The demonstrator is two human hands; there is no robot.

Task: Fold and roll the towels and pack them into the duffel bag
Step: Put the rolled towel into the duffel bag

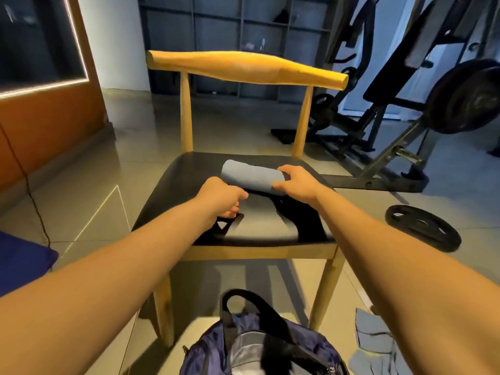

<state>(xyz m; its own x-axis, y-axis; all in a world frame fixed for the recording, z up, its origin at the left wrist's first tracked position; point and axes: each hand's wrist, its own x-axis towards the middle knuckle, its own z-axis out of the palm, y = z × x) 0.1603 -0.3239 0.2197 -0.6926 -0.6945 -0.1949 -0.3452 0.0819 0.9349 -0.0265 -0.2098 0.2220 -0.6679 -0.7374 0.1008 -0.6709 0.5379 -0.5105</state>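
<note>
A light blue towel (250, 174), rolled into a cylinder, lies across the middle of the black chair seat (173, 190). My right hand (296, 180) grips the roll's right end. My left hand (220, 196) is at the roll's near left edge with its fingers curled under; what they hold is hidden. The navy duffel bag (213, 347) stands open on the floor right below me, its black strap (251, 296) arching up, with grey cloth showing inside.
The wooden chair's backrest (246, 67) rises behind the seat. Another blue-grey towel (376, 345) lies on the floor at lower right. A weight plate (422, 227) lies on the floor to the right, gym machines (405, 98) behind it. A blue cushion (24, 263) sits at left.
</note>
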